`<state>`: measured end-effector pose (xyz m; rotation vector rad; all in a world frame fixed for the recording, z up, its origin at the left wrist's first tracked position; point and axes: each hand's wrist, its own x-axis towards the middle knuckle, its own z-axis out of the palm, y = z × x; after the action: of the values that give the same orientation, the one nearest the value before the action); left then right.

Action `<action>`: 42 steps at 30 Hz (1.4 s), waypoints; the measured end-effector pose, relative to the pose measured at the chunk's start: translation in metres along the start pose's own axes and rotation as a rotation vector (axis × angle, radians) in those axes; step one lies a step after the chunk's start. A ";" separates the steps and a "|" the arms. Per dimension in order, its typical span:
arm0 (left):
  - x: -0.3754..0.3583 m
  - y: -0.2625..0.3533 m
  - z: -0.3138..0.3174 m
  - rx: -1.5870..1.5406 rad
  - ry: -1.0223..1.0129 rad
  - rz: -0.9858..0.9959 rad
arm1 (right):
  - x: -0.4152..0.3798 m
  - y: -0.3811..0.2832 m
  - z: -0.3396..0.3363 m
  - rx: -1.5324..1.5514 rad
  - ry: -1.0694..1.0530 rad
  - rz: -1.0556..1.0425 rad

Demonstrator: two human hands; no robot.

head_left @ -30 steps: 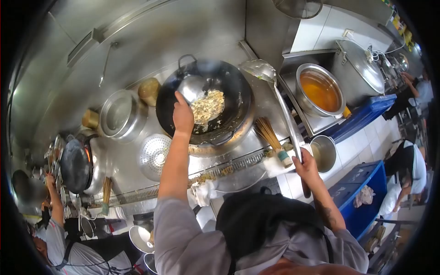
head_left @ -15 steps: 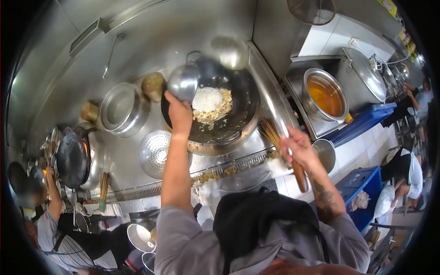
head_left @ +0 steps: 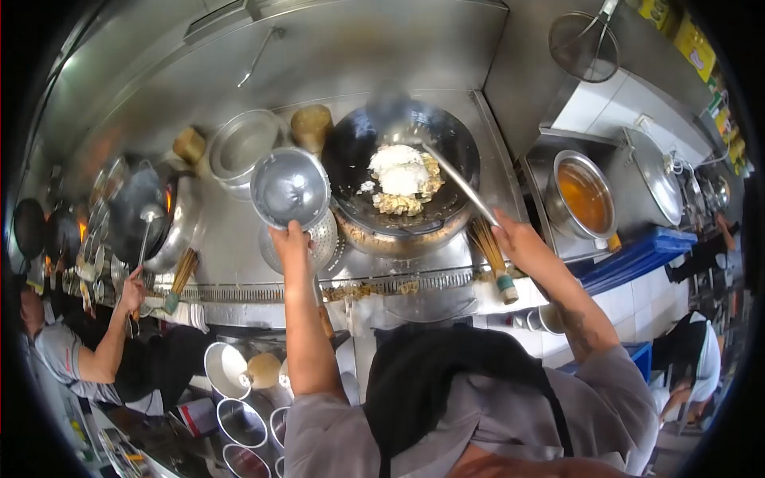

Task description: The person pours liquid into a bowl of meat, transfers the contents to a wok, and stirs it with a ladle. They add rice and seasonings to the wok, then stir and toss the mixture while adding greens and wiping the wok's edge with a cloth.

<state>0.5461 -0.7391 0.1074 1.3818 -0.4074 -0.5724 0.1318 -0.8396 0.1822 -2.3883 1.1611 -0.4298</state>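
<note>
My left hand (head_left: 293, 243) grips the rim of a round metal bowl (head_left: 291, 190), held tilted with its hollow facing me, left of the wok. Inside the black wok (head_left: 351, 159) on the burner lies white rice (head_left: 401, 171) over a yellowish egg-like mixture (head_left: 398, 205). My right hand (head_left: 519, 239) is closed around the long handle of a metal ladle (head_left: 462, 187), which slants down into the wok. The ladle's head is blurred at the far side of the rice. Beneath the bowl, a perforated strainer (head_left: 325, 243) rests partly hidden.
Bamboo brushes (head_left: 488, 247) stand by the wok and further left. A pot of orange liquid (head_left: 583, 195) is at right. A metal basin (head_left: 245, 147) and a brown container (head_left: 311, 127) sit behind. At far left a co-worker's hand (head_left: 131, 293) holds a ladle over another wok.
My left hand and the bowl have moved left and down, away from above the wok. My right hand has brought the ladle to the rice, which now lies broken and spread.
</note>
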 end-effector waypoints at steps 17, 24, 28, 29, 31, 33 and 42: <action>-0.253 0.019 -0.085 -0.514 0.395 -0.247 | 0.022 0.062 -0.031 0.062 -0.445 0.216; -0.391 0.000 -0.104 -0.649 0.644 -0.223 | 0.079 0.154 0.041 0.058 -0.041 -0.168; -0.470 0.000 -0.121 -0.671 0.829 -0.185 | 0.048 0.108 -0.023 0.250 -0.360 0.024; -0.488 -0.004 -0.127 -0.687 0.857 -0.162 | 0.038 0.105 -0.026 0.292 -0.305 -0.033; -0.520 -0.008 -0.134 -0.708 0.902 -0.130 | 0.017 0.112 -0.011 0.272 -0.351 0.007; -0.551 -0.015 -0.143 -0.778 0.920 -0.093 | 0.007 0.119 -0.009 0.249 -0.393 0.061; -0.686 -0.049 -0.196 -0.960 1.229 0.237 | 0.051 0.169 0.055 0.385 -0.482 0.155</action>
<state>0.1062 -0.1766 0.0698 0.5265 0.6417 0.3294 0.0760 -0.9581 0.0519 -1.9073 0.9311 -0.0128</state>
